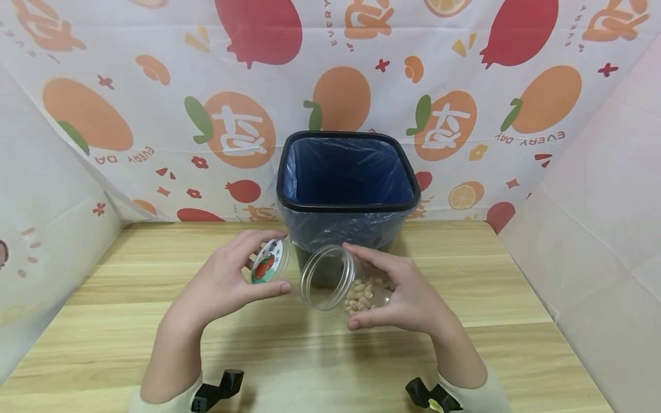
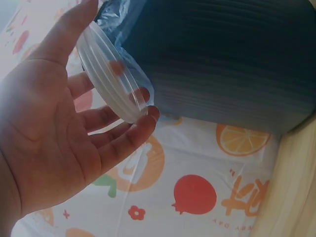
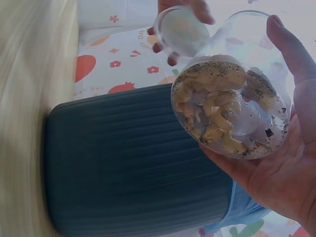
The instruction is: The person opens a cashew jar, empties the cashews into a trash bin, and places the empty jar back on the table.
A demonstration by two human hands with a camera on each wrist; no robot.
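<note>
My left hand (image 1: 230, 275) pinches a clear plastic lid (image 1: 271, 261) between thumb and fingers; a printed label with red fruit covers its top. In the left wrist view the lid (image 2: 111, 74) shows its ridged rim. Around a clear plastic jar (image 1: 330, 278) curls my right hand (image 1: 408, 289), tilting the open mouth toward the lid. Cashew nuts (image 1: 361, 295) lie along the lower side of the jar. Seen from its base in the right wrist view, the jar (image 3: 232, 108) also holds dark crumbs. Lid and jar are apart.
Just behind the hands stands a dark trash bin (image 1: 348, 206) with a black rim and a clear plastic liner (image 1: 341, 229). It is on a wooden table (image 1: 155, 252). A fruit-printed cloth (image 1: 170, 109) hangs behind, and pale walls flank both sides.
</note>
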